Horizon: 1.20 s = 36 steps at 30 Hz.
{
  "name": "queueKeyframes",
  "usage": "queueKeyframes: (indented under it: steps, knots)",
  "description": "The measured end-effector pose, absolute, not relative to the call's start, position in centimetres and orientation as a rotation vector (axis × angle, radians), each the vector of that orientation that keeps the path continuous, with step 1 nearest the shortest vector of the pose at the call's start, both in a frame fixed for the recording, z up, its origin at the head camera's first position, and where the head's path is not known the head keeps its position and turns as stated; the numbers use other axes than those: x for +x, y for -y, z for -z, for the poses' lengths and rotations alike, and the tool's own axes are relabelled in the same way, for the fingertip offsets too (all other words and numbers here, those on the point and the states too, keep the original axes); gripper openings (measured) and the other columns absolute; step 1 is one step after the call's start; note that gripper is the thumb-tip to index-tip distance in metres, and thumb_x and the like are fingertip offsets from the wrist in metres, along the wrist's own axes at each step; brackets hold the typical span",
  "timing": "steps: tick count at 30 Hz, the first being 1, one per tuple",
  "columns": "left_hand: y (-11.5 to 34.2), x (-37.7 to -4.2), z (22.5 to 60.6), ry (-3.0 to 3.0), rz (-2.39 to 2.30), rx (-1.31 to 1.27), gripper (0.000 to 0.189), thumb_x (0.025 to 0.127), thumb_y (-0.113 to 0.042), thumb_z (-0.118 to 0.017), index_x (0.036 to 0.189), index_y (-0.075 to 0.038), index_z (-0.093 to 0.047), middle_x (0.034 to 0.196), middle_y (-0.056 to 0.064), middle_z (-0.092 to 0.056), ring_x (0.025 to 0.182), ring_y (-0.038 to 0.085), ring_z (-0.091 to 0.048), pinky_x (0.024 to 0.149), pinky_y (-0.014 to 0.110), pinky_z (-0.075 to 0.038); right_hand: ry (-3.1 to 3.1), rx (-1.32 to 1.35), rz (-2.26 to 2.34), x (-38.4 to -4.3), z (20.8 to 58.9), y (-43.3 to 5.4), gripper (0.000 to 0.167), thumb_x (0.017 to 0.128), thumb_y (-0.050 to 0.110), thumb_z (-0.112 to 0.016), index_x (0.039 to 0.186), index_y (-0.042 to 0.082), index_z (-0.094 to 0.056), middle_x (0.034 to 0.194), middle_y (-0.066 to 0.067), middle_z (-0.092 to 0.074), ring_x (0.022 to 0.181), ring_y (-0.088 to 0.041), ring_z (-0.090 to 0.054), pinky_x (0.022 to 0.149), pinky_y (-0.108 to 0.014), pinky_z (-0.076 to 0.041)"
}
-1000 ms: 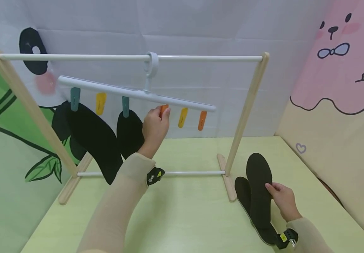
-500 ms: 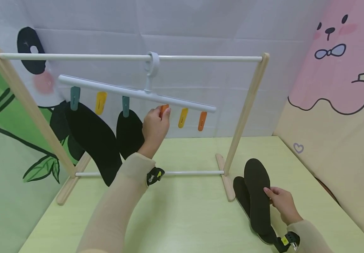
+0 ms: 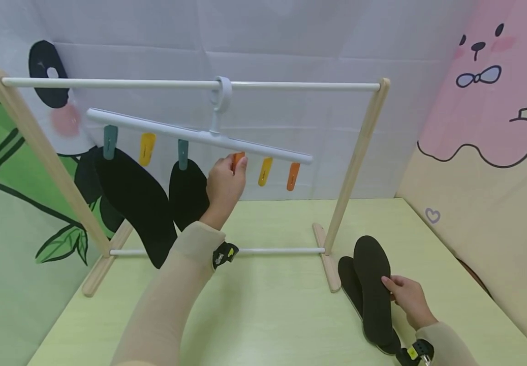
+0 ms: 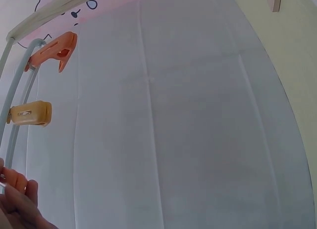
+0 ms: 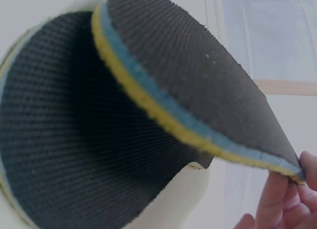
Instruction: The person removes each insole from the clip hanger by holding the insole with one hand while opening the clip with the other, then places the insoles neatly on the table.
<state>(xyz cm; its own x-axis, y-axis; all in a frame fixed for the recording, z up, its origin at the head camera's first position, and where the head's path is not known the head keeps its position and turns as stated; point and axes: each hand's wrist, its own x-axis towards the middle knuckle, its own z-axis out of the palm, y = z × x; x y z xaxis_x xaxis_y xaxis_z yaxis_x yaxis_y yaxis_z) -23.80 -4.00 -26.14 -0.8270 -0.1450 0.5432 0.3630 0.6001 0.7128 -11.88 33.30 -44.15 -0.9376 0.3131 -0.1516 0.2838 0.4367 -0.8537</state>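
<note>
Black insole (image 3: 372,290) may slip, because the right grip (image 3: 409,300) pinches just its edge while the left grip (image 3: 224,190) pinches an orange clothespin (image 3: 238,158).

Under the right half of the hanger bar (image 3: 199,135), open room lies between the left hand (image 3: 226,185) and the right post (image 3: 357,165), narrowed at the top by a yellow clip (image 3: 265,172) and an orange clip (image 3: 292,176). Two hung insoles (image 3: 135,203) block most of the left half, and the lower rail (image 3: 281,250) crosses low behind the left sleeve (image 3: 167,295). Across the table (image 3: 263,310), a hand could pass in front of the post's foot (image 3: 331,274); the lower insole (image 3: 349,279) lies just beside that foot, leaving little space.
</note>
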Motion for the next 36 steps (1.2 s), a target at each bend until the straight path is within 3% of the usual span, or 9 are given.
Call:
queueKeyframes:
  steps: [9,26,31,36]
  knots:
    - [4.1,-24.2,26.4,2.276,1.159,-0.162,0.032,0.098,-0.03,-0.055,0.095,0.0,-0.064,0.08,0.014,-0.051,0.072,0.029,-0.051,0.057,0.036,-0.035,2.628,-0.555,-1.575,-12.0,44.5,-33.2,0.034,0.097,0.019,-0.057,0.103,-0.015,-0.06,0.075,0.003,-0.06,0.065,-0.014,-0.053,0.062,-0.03,-0.043]
    - [3.9,-24.3,26.4,2.252,1.167,-0.182,0.03,0.097,-0.028,-0.057,0.095,0.0,-0.064,0.08,0.014,-0.053,0.071,0.03,-0.052,0.057,0.036,-0.037,2.67,-0.539,-1.586,-12.5,45.4,-33.4,0.038,0.097,0.021,-0.057,0.108,-0.016,-0.059,0.08,0.003,-0.062,0.066,-0.014,-0.055,0.063,-0.03,-0.044]
    - [3.9,-24.3,26.4,2.256,1.165,-0.197,0.031,0.098,-0.028,-0.057,0.097,0.001,-0.065,0.081,0.015,-0.053,0.071,0.029,-0.051,0.057,0.035,-0.037,2.673,-0.549,-1.582,-12.5,45.7,-33.6,0.035,0.096,0.024,-0.059,0.097,-0.011,-0.063,0.075,0.004,-0.059,0.066,-0.015,-0.052,0.062,-0.029,-0.043]
    - [4.0,-24.2,26.4,2.264,1.157,-0.185,0.031,0.097,-0.029,-0.057,0.097,0.001,-0.064,0.081,0.014,-0.053,0.07,0.029,-0.052,0.057,0.036,-0.038,2.671,-0.556,-1.608,-12.5,45.7,-33.6,0.043,0.094,0.029,-0.061,0.102,-0.013,-0.062,0.077,0.004,-0.06,0.067,-0.015,-0.053,0.062,-0.029,-0.043]
